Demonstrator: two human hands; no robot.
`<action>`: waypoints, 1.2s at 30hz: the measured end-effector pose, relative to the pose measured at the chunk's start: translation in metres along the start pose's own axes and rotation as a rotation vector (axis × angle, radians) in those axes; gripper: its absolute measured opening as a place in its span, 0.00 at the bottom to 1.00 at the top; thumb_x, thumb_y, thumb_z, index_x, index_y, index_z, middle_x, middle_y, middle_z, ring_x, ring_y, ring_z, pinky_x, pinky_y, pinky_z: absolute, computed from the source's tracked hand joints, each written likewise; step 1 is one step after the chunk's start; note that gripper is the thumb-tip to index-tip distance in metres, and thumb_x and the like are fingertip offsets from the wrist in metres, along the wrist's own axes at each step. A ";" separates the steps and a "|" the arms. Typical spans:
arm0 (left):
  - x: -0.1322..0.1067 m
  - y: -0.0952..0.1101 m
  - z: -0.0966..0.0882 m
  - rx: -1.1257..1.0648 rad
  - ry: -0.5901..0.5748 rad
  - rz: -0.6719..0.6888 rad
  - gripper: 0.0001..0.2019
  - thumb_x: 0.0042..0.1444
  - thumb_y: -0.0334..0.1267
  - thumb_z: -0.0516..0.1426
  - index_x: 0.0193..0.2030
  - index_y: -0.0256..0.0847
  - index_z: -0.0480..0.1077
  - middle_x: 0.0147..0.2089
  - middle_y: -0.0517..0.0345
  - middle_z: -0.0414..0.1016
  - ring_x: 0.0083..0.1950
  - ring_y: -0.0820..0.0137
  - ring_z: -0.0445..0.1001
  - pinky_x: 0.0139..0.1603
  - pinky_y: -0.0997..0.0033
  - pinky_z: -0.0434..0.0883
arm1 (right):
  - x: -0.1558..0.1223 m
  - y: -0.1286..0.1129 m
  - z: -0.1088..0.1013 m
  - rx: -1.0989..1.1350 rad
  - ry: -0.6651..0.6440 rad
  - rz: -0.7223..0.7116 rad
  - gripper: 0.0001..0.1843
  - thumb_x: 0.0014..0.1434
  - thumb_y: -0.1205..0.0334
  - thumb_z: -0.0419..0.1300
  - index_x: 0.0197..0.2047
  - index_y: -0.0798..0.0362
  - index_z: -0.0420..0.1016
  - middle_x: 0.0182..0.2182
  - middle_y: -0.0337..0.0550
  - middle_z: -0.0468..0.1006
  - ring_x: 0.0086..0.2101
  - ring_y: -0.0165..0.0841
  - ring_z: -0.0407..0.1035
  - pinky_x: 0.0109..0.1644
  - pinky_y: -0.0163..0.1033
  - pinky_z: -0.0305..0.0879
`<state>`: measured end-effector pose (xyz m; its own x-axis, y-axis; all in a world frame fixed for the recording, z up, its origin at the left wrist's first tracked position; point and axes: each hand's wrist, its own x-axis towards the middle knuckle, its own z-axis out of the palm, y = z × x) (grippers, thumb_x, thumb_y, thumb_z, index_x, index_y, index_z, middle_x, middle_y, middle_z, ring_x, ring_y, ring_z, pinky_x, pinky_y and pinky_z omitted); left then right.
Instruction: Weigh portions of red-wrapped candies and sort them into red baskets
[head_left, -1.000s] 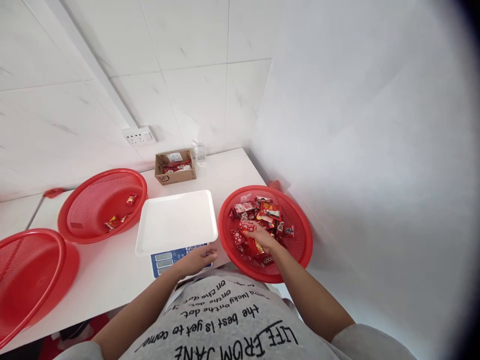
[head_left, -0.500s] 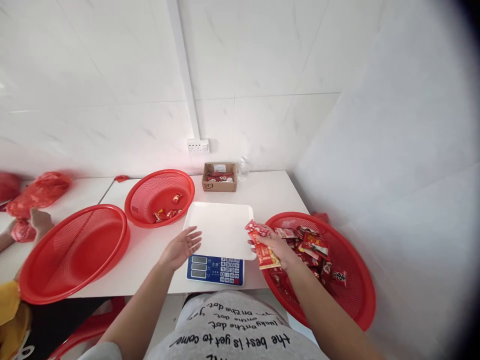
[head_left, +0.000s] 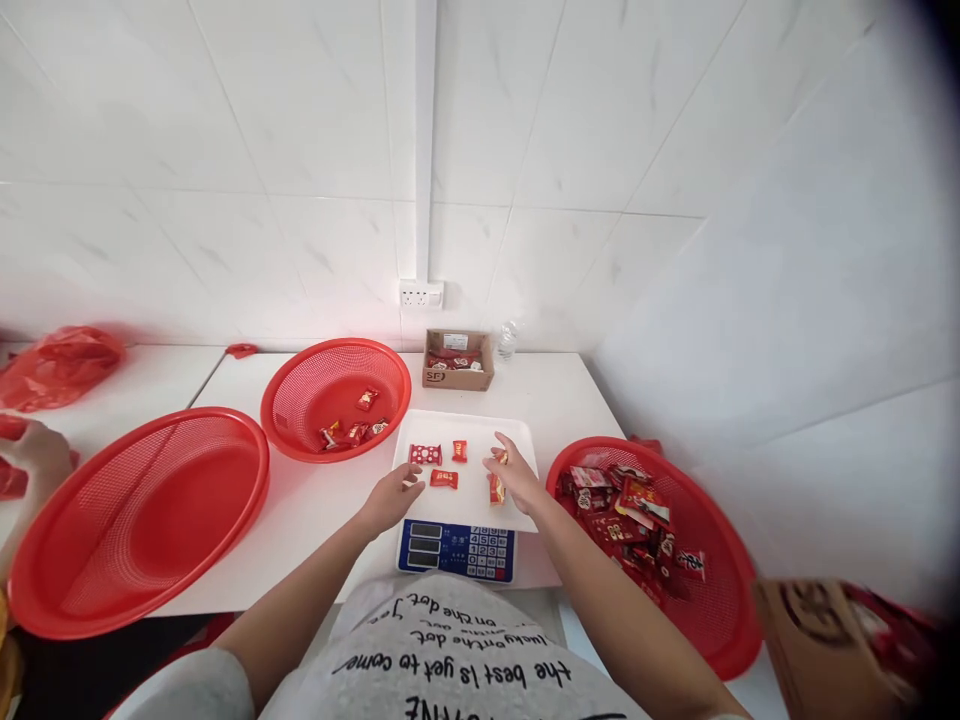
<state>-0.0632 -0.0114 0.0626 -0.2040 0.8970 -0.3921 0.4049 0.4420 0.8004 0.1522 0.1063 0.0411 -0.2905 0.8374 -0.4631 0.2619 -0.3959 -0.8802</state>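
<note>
My right hand (head_left: 512, 472) hovers over the white tray (head_left: 469, 425) of a blue-panelled scale (head_left: 457, 549), fingers stretched out, with a small red candy packet (head_left: 496, 489) just beneath it. Three more red packets (head_left: 425, 454) lie spread on the tray to the left. At the tray's front left edge rests my left hand (head_left: 394, 497), loosely open and holding nothing. To the right, a red mesh basket (head_left: 739, 600) holds a heap of red candy packets (head_left: 622, 505).
A smaller red basket (head_left: 300, 375) with a few candies sits behind left, a large red basket (head_left: 142, 520) nearer left. A cardboard box (head_left: 458, 359), a bottle (head_left: 508, 339) and a socket (head_left: 421, 294) stand by the wall. Another person's hand (head_left: 34, 450) and red bags (head_left: 60, 362) are far left.
My right hand carried a handful of packets out of the right basket to the scale tray and let them go; they now lie on the tray. My left hand moved to the tray's edge.
</note>
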 end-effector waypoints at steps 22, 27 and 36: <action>0.043 -0.006 0.023 0.663 -0.017 0.552 0.26 0.56 0.46 0.56 0.61 0.45 0.61 0.66 0.45 0.56 0.68 0.52 0.52 0.65 0.50 0.54 | -0.141 0.014 -0.245 0.134 0.027 -0.392 0.44 0.49 0.81 0.58 0.57 0.24 0.58 0.59 0.20 0.64 0.55 0.29 0.65 0.51 0.34 0.74; 0.055 -0.007 0.029 0.679 -0.066 0.471 0.37 0.56 0.53 0.54 0.68 0.39 0.50 0.72 0.38 0.43 0.72 0.48 0.38 0.67 0.46 0.47 | -0.168 0.008 -0.265 0.361 0.039 -0.511 0.41 0.50 0.82 0.55 0.54 0.23 0.61 0.57 0.21 0.67 0.55 0.19 0.63 0.51 0.21 0.67; 0.057 0.002 0.046 0.792 -0.094 0.567 0.37 0.56 0.57 0.52 0.69 0.45 0.48 0.73 0.44 0.41 0.72 0.50 0.35 0.67 0.41 0.39 | -0.062 0.018 -0.032 -0.291 0.100 -0.362 0.19 0.62 0.54 0.55 0.54 0.50 0.67 0.54 0.47 0.69 0.48 0.36 0.68 0.52 0.49 0.68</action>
<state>-0.0332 0.0403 0.0209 0.2637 0.9589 -0.1049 0.9093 -0.2108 0.3588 0.2041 0.0591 0.0575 -0.3244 0.9399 -0.1065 0.4108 0.0385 -0.9109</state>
